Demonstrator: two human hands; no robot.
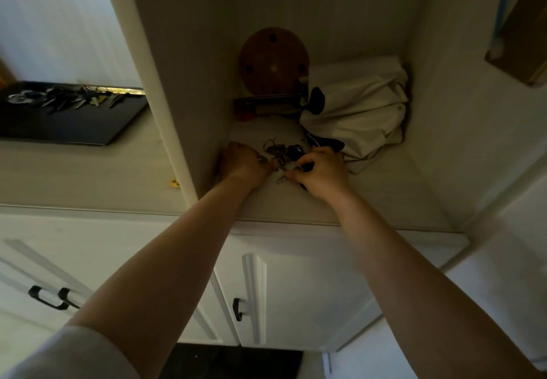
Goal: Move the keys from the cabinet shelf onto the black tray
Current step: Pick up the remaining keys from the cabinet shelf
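Note:
A dark tangle of keys (279,150) lies on the cabinet shelf (370,195), between my two hands. My left hand (242,163) is curled at the left side of the pile, fingers closed on some keys. My right hand (321,171) is closed on the right side of the pile and pinches a small silver key or clip at its fingertips. The black tray (77,125) sits on the counter to the left of the cabinet wall. Several keys (62,99) lie along the tray's far edge.
At the back of the shelf stand a round wooden disc (273,60), a long dark tool (268,105) and a white cloth bag (359,106). The cabinet side wall (174,97) separates shelf and tray. White doors with black handles (237,309) lie below. A small yellow object (174,183) rests on the counter.

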